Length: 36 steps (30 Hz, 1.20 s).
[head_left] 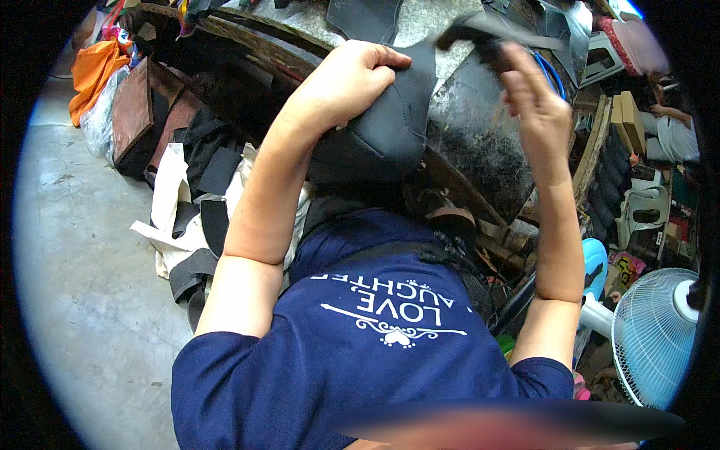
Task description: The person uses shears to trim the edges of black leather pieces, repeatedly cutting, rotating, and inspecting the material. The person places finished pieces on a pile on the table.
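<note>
My left hand (358, 79) is closed on a black leather piece (386, 131) with stitched seams, its index finger and thumb pressed on the upper part. The leather bends down over the near edge of the worktable toward my lap. To the right, my right hand (538, 109) is raised over the table and smeared by motion. It grips a hammer (469, 34), whose dark head points left, above and apart from the leather. The hammer's handle is blurred and partly hidden by my fingers.
Another black piece (364, 19) lies on the worktable (480, 139). Left are cloth and black scraps (180, 202), a brown box (133, 112) and an orange bag (97, 75). A standing fan (652, 337), plastic chairs (646, 214) and another person (671, 135) are right.
</note>
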Motion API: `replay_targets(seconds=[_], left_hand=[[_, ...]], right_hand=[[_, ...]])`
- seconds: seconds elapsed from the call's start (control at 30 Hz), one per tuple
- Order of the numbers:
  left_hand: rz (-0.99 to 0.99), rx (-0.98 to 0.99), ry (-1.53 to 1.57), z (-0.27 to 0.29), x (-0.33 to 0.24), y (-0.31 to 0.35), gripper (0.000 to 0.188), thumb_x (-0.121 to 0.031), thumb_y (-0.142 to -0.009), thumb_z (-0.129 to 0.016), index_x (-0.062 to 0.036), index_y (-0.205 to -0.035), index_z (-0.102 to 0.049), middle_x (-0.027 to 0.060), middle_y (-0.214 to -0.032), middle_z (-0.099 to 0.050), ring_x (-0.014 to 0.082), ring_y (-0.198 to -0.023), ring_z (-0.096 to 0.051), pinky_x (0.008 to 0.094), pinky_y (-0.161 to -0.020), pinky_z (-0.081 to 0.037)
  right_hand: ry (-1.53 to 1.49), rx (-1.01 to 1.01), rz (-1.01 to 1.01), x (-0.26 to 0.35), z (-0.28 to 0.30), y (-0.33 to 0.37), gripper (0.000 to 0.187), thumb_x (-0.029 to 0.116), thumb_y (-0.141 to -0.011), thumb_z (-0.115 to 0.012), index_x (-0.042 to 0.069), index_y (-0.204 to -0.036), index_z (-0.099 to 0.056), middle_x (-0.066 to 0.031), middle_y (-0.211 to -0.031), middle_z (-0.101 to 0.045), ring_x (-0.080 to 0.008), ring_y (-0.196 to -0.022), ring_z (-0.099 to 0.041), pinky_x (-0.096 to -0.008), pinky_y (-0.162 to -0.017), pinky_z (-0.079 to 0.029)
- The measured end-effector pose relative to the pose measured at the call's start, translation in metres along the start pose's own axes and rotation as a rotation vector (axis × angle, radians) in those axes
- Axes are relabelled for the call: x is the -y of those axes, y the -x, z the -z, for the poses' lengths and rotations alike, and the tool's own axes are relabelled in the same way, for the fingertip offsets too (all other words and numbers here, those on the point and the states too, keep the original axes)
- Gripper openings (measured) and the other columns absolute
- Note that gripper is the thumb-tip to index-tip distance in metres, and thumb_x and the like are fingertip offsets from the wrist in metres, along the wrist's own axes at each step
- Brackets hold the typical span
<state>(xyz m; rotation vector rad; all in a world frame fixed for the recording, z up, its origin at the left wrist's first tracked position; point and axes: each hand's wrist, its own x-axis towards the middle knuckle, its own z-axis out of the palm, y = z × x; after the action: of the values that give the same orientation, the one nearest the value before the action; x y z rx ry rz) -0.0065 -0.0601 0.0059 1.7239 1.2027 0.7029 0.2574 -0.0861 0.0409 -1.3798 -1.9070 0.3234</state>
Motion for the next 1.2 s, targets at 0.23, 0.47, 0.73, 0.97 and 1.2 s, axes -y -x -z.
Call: replay_targets(seconds=[0.23,0.47,0.73,0.97,1.2], left_hand=[[0.021,0.013,-0.013,0.001,0.002,-0.002,0.035,-0.004,-0.085,-0.054,0.0022,-0.118,-0.065,0.0081,-0.1,-0.07,0.0106,-0.087,-0.061,0.0245,-0.083,-0.049],[0.003,0.02,-0.023,0.002,-0.002,-0.002,0.036,-0.005,-0.085,-0.054,0.0028,-0.118,-0.065,0.0108,-0.104,-0.07,0.0129,-0.09,-0.063,0.0254,-0.085,-0.048],[0.03,0.034,-0.006,0.005,-0.006,0.016,0.036,-0.005,-0.085,-0.053,0.0034,-0.119,-0.064,0.0119,-0.107,-0.07,0.0137,-0.094,-0.063,0.025,-0.089,-0.047],[-0.059,0.015,0.02,0.007,-0.003,0.022,0.037,-0.006,-0.084,-0.051,0.0033,-0.117,-0.064,0.0154,-0.102,-0.07,0.0164,-0.089,-0.065,0.027,-0.085,-0.049],[-0.165,-0.065,-0.026,0.003,0.001,0.027,0.039,-0.008,-0.08,-0.047,0.0023,-0.114,-0.066,0.0212,-0.085,-0.07,0.0223,-0.059,-0.066,0.0314,-0.061,-0.054]], right_hand=[[0.029,-0.028,0.138,0.018,0.017,-0.002,0.032,0.024,-0.092,-0.065,0.018,-0.123,-0.066,-0.008,-0.099,-0.073,-0.0148,-0.077,-0.068,-0.0263,-0.069,-0.052],[0.214,0.141,0.015,0.015,0.006,0.011,0.03,0.033,-0.091,-0.062,0.025,-0.121,-0.065,-0.0085,-0.095,-0.07,-0.0259,-0.077,-0.067,-0.0325,-0.068,-0.052],[-0.149,-0.019,-0.008,0.015,0.007,0.006,0.031,0.026,-0.092,-0.065,0.017,-0.122,-0.066,-0.0086,-0.1,-0.072,-0.0175,-0.081,-0.07,-0.0283,-0.07,-0.054],[0.298,-0.123,0.204,0.003,0.002,-0.009,0.03,0.031,-0.092,-0.063,0.024,-0.12,-0.067,-0.0043,-0.099,-0.072,-0.0192,-0.076,-0.07,-0.028,-0.066,-0.054],[0.386,0.069,0.113,0.005,-0.012,-0.011,0.032,0.043,-0.093,-0.056,0.034,-0.123,-0.063,-0.0066,-0.101,-0.07,-0.0262,-0.081,-0.069,-0.0337,-0.066,-0.054]])
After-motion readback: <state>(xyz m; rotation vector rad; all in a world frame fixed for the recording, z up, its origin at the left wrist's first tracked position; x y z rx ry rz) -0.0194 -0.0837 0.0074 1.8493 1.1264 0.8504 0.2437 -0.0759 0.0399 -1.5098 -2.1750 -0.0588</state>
